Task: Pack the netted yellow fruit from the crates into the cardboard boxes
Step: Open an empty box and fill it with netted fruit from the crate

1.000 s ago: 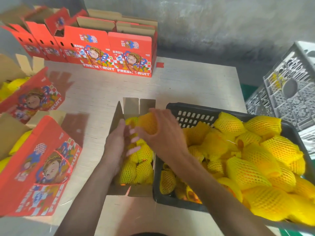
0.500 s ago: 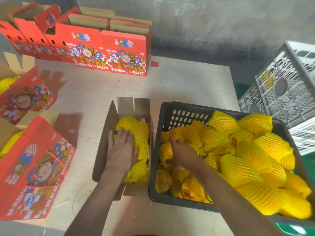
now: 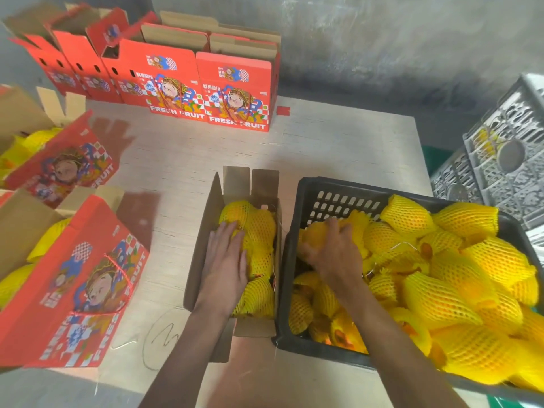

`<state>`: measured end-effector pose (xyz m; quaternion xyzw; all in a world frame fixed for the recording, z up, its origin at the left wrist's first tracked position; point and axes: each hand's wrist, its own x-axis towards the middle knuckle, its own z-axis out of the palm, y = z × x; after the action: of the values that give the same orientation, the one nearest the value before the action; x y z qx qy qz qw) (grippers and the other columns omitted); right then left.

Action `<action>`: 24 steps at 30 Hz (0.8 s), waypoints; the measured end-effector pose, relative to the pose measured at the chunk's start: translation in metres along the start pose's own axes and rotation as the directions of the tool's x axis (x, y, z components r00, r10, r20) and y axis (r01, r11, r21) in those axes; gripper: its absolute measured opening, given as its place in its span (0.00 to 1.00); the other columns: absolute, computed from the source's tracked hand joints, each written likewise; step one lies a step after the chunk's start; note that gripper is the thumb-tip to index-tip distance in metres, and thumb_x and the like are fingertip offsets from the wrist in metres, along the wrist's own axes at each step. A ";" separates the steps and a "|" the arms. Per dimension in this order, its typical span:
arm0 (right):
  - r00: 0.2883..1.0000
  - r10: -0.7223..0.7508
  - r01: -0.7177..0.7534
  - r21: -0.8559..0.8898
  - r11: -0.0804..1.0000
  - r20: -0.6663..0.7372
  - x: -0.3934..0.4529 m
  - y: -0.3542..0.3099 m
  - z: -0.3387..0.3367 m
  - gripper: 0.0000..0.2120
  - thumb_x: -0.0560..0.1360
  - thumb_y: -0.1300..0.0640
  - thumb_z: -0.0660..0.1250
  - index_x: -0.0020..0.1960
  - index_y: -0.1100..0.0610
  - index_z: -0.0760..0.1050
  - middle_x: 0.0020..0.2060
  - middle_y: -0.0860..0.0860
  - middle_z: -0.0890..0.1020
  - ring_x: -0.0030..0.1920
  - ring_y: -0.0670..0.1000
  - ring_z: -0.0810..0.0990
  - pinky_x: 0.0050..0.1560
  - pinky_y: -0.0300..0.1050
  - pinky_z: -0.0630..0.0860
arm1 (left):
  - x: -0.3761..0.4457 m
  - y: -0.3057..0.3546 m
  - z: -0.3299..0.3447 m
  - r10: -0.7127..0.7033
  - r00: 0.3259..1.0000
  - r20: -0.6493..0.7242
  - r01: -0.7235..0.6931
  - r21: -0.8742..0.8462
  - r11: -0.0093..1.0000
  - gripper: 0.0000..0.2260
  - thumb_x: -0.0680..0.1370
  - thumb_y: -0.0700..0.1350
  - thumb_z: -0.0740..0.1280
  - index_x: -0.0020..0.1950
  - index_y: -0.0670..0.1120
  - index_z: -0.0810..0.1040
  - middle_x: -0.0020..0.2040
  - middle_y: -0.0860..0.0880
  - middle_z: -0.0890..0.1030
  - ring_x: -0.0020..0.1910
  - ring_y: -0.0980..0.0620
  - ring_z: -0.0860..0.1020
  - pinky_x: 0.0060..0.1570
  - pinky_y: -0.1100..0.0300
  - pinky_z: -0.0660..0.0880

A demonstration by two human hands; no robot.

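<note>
Pale table (image 3: 338, 148) — grey wall (image 3: 382, 39) behind

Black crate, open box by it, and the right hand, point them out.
black crate (image 3: 329, 201): head view, far slotted wall.
open box (image 3: 203, 240): head view, left wall.
right hand (image 3: 332, 254): head view, back of hand.

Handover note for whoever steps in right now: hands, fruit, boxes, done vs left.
Left hand: flat, pressing the netted fruit in the open cardboard box.
Right hand: in the black crate, fingers curled over a netted fruit.
Done: this box is nearly full; two red boxes at left hold fruit.
Left: the crate is full of fruit; empty red boxes wait at the back.
</note>
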<state>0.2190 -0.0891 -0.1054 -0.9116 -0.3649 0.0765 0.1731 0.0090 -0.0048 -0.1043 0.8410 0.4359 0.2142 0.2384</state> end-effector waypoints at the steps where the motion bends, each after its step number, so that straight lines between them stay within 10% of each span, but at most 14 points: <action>1: 0.996 0.014 -0.003 0.117 0.993 -0.087 -0.002 -0.001 -0.015 0.35 0.73 0.36 0.72 0.72 0.48 0.62 0.65 0.56 0.71 0.50 0.53 0.76 0.39 0.38 0.72 | 0.001 0.003 -0.006 -0.016 1.000 -0.023 0.015 -0.070 0.997 0.18 0.85 0.43 0.60 0.76 0.44 0.71 0.79 0.48 0.65 0.81 0.51 0.56 0.81 0.51 0.52; 6: 0.898 -0.231 0.361 0.325 0.874 -0.375 -0.034 -0.046 -0.065 0.32 0.70 0.33 0.69 0.68 0.46 0.67 0.59 0.45 0.74 0.52 0.42 0.72 0.42 0.29 0.66 | 0.011 0.016 -0.042 0.063 0.991 -0.122 -0.076 -0.098 0.992 0.14 0.84 0.39 0.61 0.69 0.45 0.77 0.75 0.50 0.70 0.78 0.53 0.62 0.78 0.60 0.57; 11: 0.849 -0.528 0.522 -0.105 0.846 -0.030 -0.062 -0.091 -0.041 0.31 0.71 0.32 0.65 0.67 0.49 0.71 0.58 0.50 0.78 0.58 0.53 0.75 0.66 0.51 0.71 | 0.018 0.029 -0.062 -0.071 0.997 0.008 0.070 0.088 0.994 0.15 0.82 0.39 0.61 0.67 0.49 0.78 0.77 0.51 0.67 0.79 0.51 0.59 0.76 0.57 0.57; 18: 0.864 -0.370 0.500 -0.498 0.709 0.341 -0.082 -0.106 -0.005 0.19 0.84 0.50 0.61 0.71 0.58 0.71 0.63 0.58 0.81 0.75 0.63 0.69 0.79 0.65 0.31 | 0.005 0.021 -0.079 -0.280 0.956 0.092 0.286 -0.062 0.956 0.33 0.82 0.45 0.66 0.82 0.48 0.52 0.81 0.47 0.61 0.76 0.42 0.66 0.70 0.49 0.69; 24: 0.940 -0.151 0.321 -0.637 0.701 0.307 -0.098 -0.123 0.030 0.25 0.87 0.61 0.47 0.79 0.74 0.51 0.77 0.73 0.58 0.79 0.71 0.56 0.80 0.64 0.52 | 0.014 -0.015 -0.084 -0.397 0.882 0.255 0.337 0.249 0.908 0.05 0.80 0.45 0.64 0.52 0.45 0.71 0.52 0.43 0.80 0.51 0.40 0.80 0.47 0.54 0.74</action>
<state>0.0615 -0.0668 -0.0861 -0.8411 -0.4995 0.0208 -0.2065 -0.0409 0.0325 -0.0447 0.7847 0.5657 -0.0096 0.2533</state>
